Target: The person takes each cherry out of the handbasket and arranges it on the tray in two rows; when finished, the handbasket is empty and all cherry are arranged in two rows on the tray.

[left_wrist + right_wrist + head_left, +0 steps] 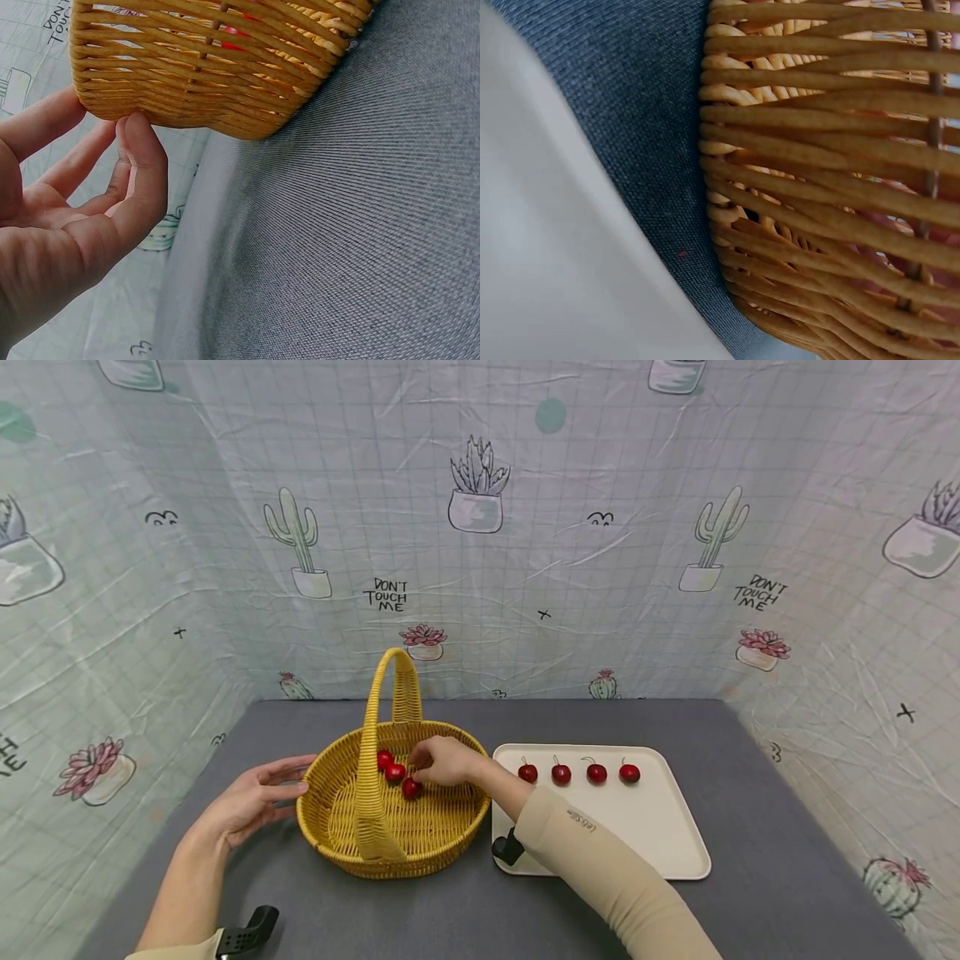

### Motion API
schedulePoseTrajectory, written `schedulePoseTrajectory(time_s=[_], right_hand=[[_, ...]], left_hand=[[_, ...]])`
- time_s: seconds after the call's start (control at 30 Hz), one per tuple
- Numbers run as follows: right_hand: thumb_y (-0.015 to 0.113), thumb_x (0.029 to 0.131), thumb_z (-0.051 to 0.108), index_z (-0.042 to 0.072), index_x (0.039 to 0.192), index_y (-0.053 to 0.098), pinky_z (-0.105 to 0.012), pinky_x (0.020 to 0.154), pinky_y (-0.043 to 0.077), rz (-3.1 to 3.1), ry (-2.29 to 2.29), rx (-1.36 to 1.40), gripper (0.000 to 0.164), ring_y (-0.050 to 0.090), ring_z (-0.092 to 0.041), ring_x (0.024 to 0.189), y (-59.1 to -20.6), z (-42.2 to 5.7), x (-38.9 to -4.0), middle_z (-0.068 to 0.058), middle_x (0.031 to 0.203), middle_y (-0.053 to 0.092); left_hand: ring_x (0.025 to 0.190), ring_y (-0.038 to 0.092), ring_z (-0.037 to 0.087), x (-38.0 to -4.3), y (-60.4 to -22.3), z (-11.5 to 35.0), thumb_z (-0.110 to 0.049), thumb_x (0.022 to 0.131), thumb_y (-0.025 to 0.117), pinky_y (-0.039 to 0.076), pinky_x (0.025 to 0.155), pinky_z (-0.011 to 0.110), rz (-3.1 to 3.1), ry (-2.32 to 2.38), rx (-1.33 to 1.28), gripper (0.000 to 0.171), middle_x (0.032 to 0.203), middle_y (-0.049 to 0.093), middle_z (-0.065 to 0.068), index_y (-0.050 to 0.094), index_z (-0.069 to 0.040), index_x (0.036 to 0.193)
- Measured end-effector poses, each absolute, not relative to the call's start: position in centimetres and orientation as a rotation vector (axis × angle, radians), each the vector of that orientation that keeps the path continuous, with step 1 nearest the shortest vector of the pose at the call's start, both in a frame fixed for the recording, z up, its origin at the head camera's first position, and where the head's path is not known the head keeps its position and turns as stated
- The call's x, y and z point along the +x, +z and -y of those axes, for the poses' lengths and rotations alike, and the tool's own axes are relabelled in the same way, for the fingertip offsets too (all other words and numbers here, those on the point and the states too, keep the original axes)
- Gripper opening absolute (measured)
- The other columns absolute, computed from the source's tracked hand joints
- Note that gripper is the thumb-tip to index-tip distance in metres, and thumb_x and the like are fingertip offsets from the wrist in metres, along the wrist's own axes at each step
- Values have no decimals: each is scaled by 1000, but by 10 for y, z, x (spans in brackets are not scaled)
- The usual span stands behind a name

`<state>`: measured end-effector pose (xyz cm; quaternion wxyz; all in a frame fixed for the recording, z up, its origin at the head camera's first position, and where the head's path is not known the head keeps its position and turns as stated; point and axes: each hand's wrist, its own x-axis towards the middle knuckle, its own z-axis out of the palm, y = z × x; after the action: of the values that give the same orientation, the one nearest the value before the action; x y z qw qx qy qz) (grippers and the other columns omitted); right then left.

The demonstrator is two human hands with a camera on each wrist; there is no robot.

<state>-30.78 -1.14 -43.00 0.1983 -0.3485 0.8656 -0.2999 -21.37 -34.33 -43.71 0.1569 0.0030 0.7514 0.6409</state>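
A yellow wicker basket (427, 862) with a tall arched handle (369, 760) stands on the table. Inside it are two red cherries, one farther back (384, 760) and one in front of that (395, 773). My right hand (450, 762) reaches over the basket's right rim, fingers bent downward, pinching a third cherry (412, 788) at its top, low over the woven floor. My left hand (251, 797) touches the basket's left side from outside; the left wrist view shows the fingertips (142, 131) against the rim. In the right wrist view the woven wall (817, 165) hides most of that hand.
Right of the basket lies a cream rectangular tray (622, 835), with several stemmed cherries (596, 773) in a row toward its back. My right forearm crosses above the tray's left part. A cactus-print cloth (525, 577) hangs behind and beside the grey table (360, 918).
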Motion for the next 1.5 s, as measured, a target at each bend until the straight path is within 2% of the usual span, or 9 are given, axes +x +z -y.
schedulePoseTrajectory(time_s=[0.2, 0.47, 0.73, 1.5], right_hand=[[71, 99, 15, 4, 129, 69, -28, 91, 51, -2366, -860, -1001, 33, 65, -17, 108, -429, 9, -307, -6, 121, 69], [80, 91, 7, 7, 121, 73, -23, 82, 51, -2363, -860, -1029, 31, 64, -11, 96, -437, 12, -303, -1, 107, 71], [80, 91, 7, 9, 115, 75, -22, 78, 52, -2392, -874, -1042, 25, 64, -7, 89, -435, 11, -299, 2, 102, 71], [78, 92, 8, 9, 121, 73, -29, 87, 54, -2430, -1159, -1029, 30, 69, -15, 100, -403, -33, -292, 1, 111, 72]], left_hand=[[115, 60, 7, -213, -436, 343, -19, 102, 67, 51, 100, 51, -2156, 1831, 14, 70, 157, 36, 24, 32, -1, 160], [115, 61, 8, -213, -436, 342, -18, 103, 66, 51, 99, 50, -2149, 1838, 14, 70, 156, 36, 24, 31, -1, 160], [116, 61, 10, -212, -439, 342, -19, 103, 67, 51, 99, 51, -2142, 1839, -2, 71, 157, 34, 25, 31, -2, 161], [115, 60, 5, -213, -439, 342, -17, 102, 68, 53, 98, 44, -2146, 1864, 0, 71, 154, 40, 19, 32, -1, 160]])
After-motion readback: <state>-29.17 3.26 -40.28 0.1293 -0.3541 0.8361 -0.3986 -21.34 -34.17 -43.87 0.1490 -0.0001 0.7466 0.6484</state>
